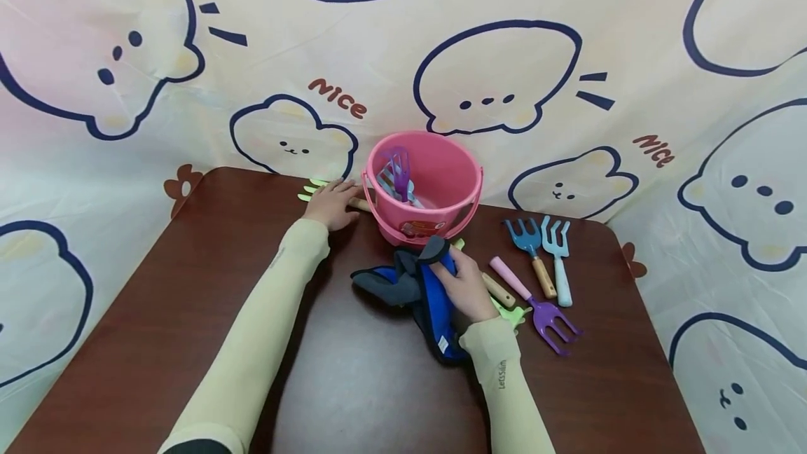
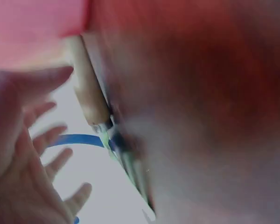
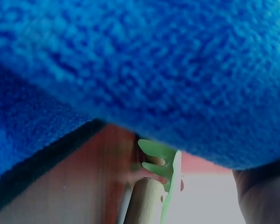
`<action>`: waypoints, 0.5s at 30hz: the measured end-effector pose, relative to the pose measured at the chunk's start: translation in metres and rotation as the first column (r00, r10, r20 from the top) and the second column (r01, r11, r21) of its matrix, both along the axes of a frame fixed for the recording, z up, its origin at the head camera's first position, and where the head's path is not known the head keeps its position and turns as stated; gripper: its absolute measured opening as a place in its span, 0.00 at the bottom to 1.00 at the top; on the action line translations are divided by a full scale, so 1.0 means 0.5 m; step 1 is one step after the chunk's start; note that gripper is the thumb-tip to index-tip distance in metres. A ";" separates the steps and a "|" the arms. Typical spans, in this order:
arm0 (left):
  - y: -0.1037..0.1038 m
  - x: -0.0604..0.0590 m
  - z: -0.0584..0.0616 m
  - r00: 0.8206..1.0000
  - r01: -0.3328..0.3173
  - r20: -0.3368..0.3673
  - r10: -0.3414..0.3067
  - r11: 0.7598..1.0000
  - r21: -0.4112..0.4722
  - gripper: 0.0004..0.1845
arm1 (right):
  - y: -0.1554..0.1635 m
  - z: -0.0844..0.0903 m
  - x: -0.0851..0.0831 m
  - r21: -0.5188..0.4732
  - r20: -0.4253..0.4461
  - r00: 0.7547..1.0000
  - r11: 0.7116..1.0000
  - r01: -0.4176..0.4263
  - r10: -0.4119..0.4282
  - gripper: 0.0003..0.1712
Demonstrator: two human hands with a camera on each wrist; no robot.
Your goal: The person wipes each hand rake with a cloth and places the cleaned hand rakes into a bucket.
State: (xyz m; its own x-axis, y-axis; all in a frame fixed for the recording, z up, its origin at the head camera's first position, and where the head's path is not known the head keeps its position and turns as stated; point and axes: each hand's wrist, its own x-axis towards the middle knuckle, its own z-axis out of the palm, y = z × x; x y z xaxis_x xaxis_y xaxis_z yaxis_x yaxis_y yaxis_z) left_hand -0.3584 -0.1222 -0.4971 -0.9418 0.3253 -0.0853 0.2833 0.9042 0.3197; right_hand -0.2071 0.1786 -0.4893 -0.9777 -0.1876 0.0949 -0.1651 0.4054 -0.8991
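Note:
My left hand, fingers spread, reaches over a small green fork left of the pink bucket. In the left wrist view its thumb lies close beside the fork's wooden handle, and the fingers are apart, not wrapped round it. My right hand grips a dark grey cloth piece with a blue fleecy lining in front of the bucket. Blue fleece fills most of the right wrist view, hiding most of that hand. Below it shows a green tined tool by a wooden handle.
Inside the bucket stand a purple fork and light blue tools. To the right lie a purple fork with pink handle, a blue fork, a light blue fork and green pieces. A patterned curtain backs the brown table.

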 end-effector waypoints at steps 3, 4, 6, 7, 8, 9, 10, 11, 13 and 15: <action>0.011 -0.018 -0.001 0.998 0.059 0.004 -0.059 0.993 -0.099 0.31 | 0.001 0.001 -0.001 0.001 -0.016 1.000 1.000 -0.004 0.004 0.22; 0.012 -0.019 -0.002 0.998 0.066 -0.004 -0.067 0.989 -0.131 0.30 | 0.001 0.002 -0.001 0.005 -0.020 1.000 1.000 -0.007 0.007 0.22; 0.012 -0.016 -0.005 0.997 0.067 -0.024 -0.072 0.982 -0.175 0.29 | 0.001 0.002 -0.002 0.019 -0.024 1.000 1.000 -0.013 0.014 0.22; 0.011 -0.013 -0.006 0.996 0.068 -0.042 -0.077 0.980 -0.188 0.28 | 0.002 0.002 -0.003 0.027 -0.024 1.000 1.000 -0.013 0.014 0.22; 0.009 -0.009 -0.008 0.995 0.070 -0.061 -0.084 0.979 -0.193 0.28 | 0.002 0.001 -0.004 0.032 -0.025 1.000 0.999 -0.012 0.013 0.22; 0.007 -0.003 -0.009 0.992 0.074 -0.085 -0.092 0.977 -0.198 0.27 | 0.003 0.000 -0.004 0.039 -0.024 1.000 0.999 -0.010 0.011 0.23; 0.001 0.003 -0.008 0.989 0.078 -0.112 -0.101 0.978 -0.196 0.26 | 0.004 0.000 -0.004 0.044 -0.025 1.000 0.999 -0.009 0.010 0.23; -0.005 0.011 -0.008 0.985 0.077 -0.136 -0.102 0.981 -0.179 0.24 | 0.004 0.000 -0.004 0.050 -0.026 1.000 0.999 -0.009 0.010 0.23; -0.016 0.031 -0.002 0.976 0.070 -0.196 -0.094 0.989 -0.128 0.21 | 0.005 0.000 -0.004 0.058 -0.024 1.000 0.998 -0.008 0.009 0.24; -0.030 0.055 0.002 0.962 0.053 -0.264 -0.065 0.997 -0.051 0.19 | 0.007 0.001 -0.003 0.052 -0.025 1.000 0.999 -0.007 0.008 0.23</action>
